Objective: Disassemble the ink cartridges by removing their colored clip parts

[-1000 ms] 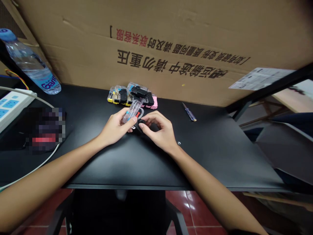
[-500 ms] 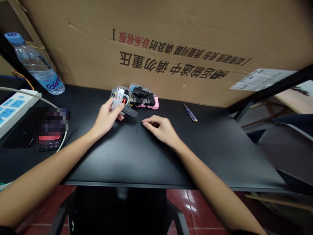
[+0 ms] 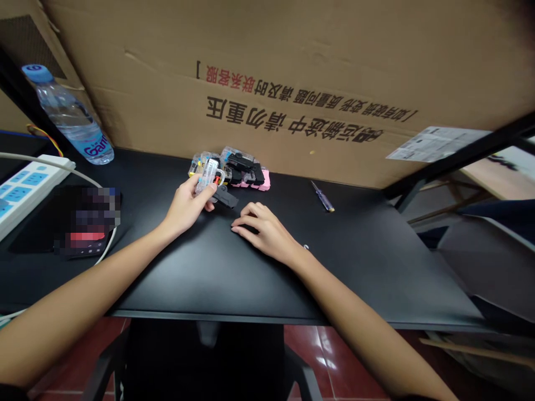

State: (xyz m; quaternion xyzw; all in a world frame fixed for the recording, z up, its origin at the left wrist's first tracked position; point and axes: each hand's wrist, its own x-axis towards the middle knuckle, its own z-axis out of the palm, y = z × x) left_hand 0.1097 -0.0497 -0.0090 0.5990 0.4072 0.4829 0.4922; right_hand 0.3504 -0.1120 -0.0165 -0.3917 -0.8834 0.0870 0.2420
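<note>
My left hand (image 3: 186,204) is closed around a clear plastic device (image 3: 208,177) with a red part and a black piece (image 3: 226,197) that sticks out to the right. Beyond it, against the cardboard, lies a cluster of similar clear, black and pink devices (image 3: 246,169). My right hand (image 3: 264,231) rests on the black table (image 3: 200,278), its thumb and fingertips pressed near the surface; whatever they hold, if anything, is too small to name. A small white object (image 3: 306,247) shows beside my right wrist.
A screwdriver (image 3: 322,197) lies to the right of the devices. On the left are a water bottle (image 3: 77,120), a white power strip (image 3: 25,189), a cable and a dark phone-like item (image 3: 42,223). A large cardboard box (image 3: 267,44) stands behind.
My right hand has moved slightly left and toward the front edge, and the small dark thing at its fingertips no longer shows. The white object by my wrist has come into view.
</note>
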